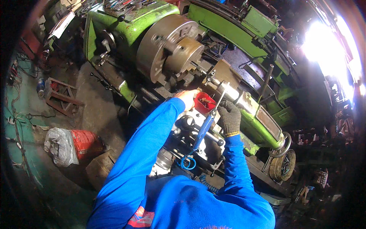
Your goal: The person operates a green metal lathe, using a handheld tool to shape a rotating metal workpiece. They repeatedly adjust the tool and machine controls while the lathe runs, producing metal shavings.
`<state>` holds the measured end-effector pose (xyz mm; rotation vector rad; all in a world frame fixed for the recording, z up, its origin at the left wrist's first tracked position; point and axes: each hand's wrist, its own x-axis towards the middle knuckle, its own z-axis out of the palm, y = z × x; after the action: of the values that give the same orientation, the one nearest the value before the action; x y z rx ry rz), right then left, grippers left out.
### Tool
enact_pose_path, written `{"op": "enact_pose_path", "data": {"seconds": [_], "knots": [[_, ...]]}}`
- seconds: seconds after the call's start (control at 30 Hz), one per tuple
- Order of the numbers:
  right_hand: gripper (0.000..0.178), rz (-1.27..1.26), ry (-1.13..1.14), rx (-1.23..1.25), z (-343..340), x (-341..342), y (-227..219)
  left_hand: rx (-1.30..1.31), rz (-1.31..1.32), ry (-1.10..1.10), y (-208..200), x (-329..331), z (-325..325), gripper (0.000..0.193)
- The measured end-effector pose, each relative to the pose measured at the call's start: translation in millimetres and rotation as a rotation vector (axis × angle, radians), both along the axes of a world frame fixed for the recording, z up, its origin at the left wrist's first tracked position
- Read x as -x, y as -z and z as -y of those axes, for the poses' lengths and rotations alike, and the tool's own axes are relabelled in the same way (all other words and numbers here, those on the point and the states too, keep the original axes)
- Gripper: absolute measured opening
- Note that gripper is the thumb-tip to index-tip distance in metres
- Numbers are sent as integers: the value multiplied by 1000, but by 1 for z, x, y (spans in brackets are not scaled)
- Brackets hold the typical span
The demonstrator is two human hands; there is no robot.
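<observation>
My left hand (187, 99), bare, reaches over the lathe carriage with its fingers closed at the rim of a red cup (201, 106). Something brownish, perhaps a brush, lies inside the cup. My right hand (230, 118) wears a dark grey knit glove and is curled beside the tailstock quill (230, 93); what its fingers hold, if anything, is hidden. Just left of the glove, a blue air gun (204, 129) slants upward, its thin metal nozzle passing in front of the quill. A blue coiled hose (187, 163) hangs below. The chuck (160, 45) carries a round brownish workpiece (187, 55).
The green lathe's headstock (129, 30) stands at the upper left, its tailstock handwheel (282, 145) at the right. Carriage levers with black knobs (220, 142) lie between my arms. On the floor at left are a red-and-white sack (82, 145) and a reddish metal frame (63, 95).
</observation>
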<state>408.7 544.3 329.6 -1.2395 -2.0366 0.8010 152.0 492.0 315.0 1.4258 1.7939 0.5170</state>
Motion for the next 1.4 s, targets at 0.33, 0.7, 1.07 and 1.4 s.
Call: {"op": "enact_pose_path", "data": {"seconds": [0.33,0.7,1.07,1.4], "knots": [[20,-194,27,170,-5,37,15,52,1440,-194,73,9,-23,50],[26,-187,140,221,-7,13,33,-142,109,-13,5,1,0,52],[20,-497,259,325,9,-18,20,-404,-80,-245,-3,-4,18,38],[23,-133,61,-444,-55,27,-73,-736,-121,-88,-18,-17,107,43]]}}
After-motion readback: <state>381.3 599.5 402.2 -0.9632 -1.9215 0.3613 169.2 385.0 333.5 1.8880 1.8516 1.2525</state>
